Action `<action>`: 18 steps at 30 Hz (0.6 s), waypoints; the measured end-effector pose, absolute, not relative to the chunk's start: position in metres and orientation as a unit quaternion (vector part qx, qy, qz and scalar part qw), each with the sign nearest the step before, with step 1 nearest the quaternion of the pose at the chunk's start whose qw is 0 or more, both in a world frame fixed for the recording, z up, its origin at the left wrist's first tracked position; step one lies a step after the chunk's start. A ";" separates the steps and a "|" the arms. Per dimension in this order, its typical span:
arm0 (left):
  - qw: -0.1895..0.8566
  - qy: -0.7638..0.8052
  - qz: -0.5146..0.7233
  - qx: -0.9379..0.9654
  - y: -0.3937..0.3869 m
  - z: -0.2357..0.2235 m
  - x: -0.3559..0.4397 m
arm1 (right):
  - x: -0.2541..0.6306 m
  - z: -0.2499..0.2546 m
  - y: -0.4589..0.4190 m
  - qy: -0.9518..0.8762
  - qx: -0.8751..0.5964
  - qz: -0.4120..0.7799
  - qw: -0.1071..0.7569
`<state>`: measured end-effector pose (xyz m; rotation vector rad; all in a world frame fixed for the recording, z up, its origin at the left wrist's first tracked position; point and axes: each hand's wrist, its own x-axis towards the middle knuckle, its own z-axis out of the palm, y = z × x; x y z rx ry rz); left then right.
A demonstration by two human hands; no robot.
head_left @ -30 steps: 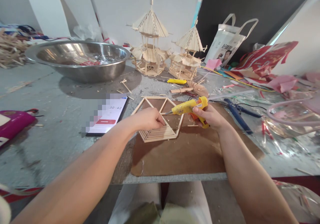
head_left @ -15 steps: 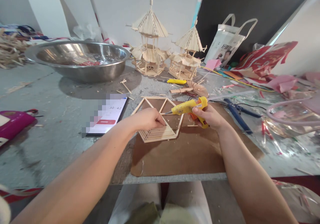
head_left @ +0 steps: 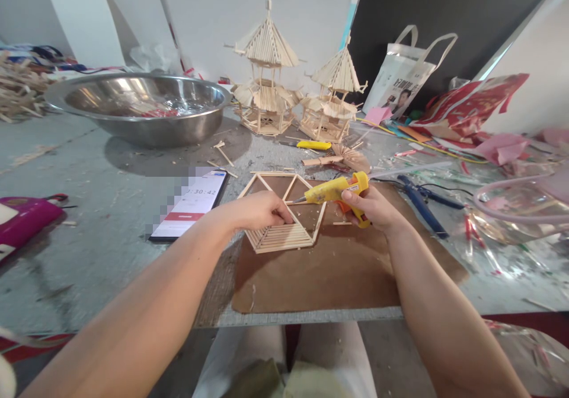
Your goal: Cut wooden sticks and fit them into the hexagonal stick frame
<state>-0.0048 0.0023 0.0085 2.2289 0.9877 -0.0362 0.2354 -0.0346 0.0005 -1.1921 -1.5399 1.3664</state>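
A hexagonal frame of thin wooden sticks point(head_left: 284, 235) lies flat on a brown board point(head_left: 338, 267) at the table's front edge. My left hand point(head_left: 262, 209) rests on the frame with its fingers pinched down on a stick in the partly filled lower section. My right hand point(head_left: 373, 207) grips a yellow glue gun point(head_left: 335, 190). The gun's nozzle points left, over the frame's middle, close to my left fingertips.
A phone point(head_left: 191, 205) lies left of the board. Behind it stands a big steel bowl point(head_left: 137, 104). Two stick pagoda models point(head_left: 267, 83) point(head_left: 333, 98) stand at the back. Blue pliers point(head_left: 420, 202), plastic wrappers and a white bag point(head_left: 406, 75) crowd the right side. A magenta pouch point(head_left: 22, 217) lies far left.
Almost nothing has moved. My left hand has crept slightly up on the frame; the glue gun stays where it was.
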 end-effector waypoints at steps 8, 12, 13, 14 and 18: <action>0.331 0.388 -0.017 0.860 0.000 0.010 -0.004 | 0.235 -0.001 -0.034 -0.602 -0.464 0.530 0.375; 0.326 0.389 -0.024 0.861 0.000 0.010 -0.003 | 0.235 -0.002 -0.033 -0.604 -0.462 0.529 0.376; 0.325 0.390 -0.025 0.861 0.000 0.010 -0.003 | 0.236 -0.002 -0.033 -0.604 -0.462 0.529 0.377; 0.325 0.392 -0.026 0.861 0.000 0.010 -0.003 | 0.236 -0.002 -0.033 -0.603 -0.462 0.530 0.377; 0.320 0.394 -0.026 0.861 0.000 0.009 -0.002 | 0.236 -0.003 -0.033 -0.605 -0.461 0.529 0.377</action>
